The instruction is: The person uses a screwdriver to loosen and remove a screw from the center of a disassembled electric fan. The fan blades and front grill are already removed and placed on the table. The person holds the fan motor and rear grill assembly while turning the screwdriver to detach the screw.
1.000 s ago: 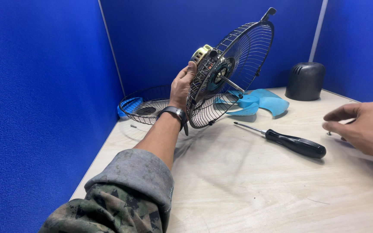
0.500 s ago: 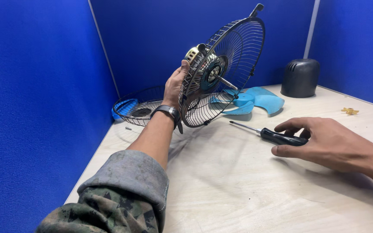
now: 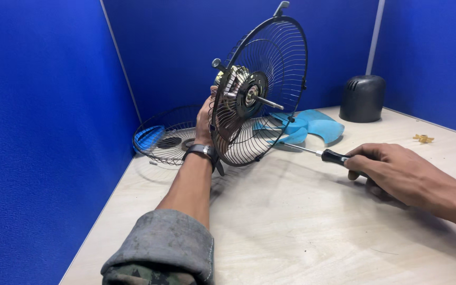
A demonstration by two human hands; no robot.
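Both arms extended forward, both hands closed in a grip.

Left hand (image 3: 205, 119): raised, forearm angled upward, sleeve pushed back to the elbow, watch on the wrist, fingers curled out of sight. Right hand (image 3: 391, 171): low, palm down, fingers (image 3: 355, 161) wrapped closed, forearm entering from the right edge.

Partitioned repair workstation: blue divider walls (image 3: 54, 132) enclose a pale table (image 3: 302, 232) strewn with dismantled fan parts (image 3: 304, 126).
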